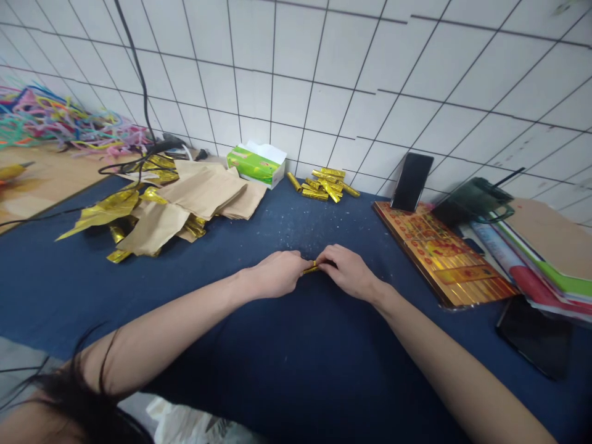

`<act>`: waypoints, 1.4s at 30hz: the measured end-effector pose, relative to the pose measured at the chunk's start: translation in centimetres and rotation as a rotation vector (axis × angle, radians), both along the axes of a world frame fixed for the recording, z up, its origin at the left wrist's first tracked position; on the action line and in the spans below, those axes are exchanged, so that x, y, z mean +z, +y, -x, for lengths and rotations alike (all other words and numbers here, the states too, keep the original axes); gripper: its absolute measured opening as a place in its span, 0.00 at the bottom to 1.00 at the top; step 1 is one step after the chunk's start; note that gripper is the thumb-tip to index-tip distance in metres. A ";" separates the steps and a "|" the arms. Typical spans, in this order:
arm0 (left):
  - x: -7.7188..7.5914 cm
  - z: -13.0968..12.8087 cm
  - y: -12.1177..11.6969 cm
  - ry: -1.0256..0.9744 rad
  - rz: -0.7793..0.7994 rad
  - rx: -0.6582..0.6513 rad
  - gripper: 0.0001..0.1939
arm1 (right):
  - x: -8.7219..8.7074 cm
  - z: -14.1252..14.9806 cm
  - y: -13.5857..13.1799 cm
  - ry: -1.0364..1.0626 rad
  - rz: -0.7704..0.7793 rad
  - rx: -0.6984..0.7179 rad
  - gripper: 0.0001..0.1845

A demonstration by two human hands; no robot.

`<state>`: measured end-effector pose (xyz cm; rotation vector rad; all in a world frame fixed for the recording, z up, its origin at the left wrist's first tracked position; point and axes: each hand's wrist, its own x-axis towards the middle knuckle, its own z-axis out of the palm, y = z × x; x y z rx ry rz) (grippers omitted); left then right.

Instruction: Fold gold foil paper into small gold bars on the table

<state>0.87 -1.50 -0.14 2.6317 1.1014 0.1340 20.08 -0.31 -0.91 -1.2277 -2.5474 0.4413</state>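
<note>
The left hand (275,274) and right hand (349,271) are both curled closed, their fingertips pinching a small rolled gold foil stick (312,267) between them just above the navy-covered worktop (287,364), with a heap of similar gold rolls (324,185) well ahead by the tiled wall (300,105)

Head-worn view, facing forward and down, near blue tabletop (296,345), tiled wall (296,92) beyond
</note>
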 end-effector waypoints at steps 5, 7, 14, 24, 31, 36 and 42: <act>0.0 -0.1 0.7 -0.100 0.114 0.085 0.16 | 0.1 0.4 0.1 -0.010 0.050 -0.086 0.07; 0.1 -0.2 1.0 -0.116 0.164 0.164 0.15 | 0.2 0.5 0.2 -0.027 0.068 -0.119 0.08; 0.0 -0.3 1.9 -0.034 0.185 0.230 0.10 | 0.2 0.7 0.8 -0.059 0.149 -0.175 0.07; 0.4 0.0 0.9 -0.022 0.188 0.295 0.03 | -0.2 0.6 0.5 0.037 0.131 -0.229 0.11; -0.1 0.5 1.0 -0.362 0.260 0.340 0.02 | -1.1 0.0 0.5 0.506 0.364 -0.232 0.05; -0.2 -0.2 0.9 -0.747 0.528 0.422 0.03 | -0.8 0.5 -0.4 0.886 0.490 -0.324 0.07; 0.5 -0.7 0.3 -1.052 0.752 0.489 0.03 | -0.2 1.1 -1.3 1.058 0.470 -0.338 0.06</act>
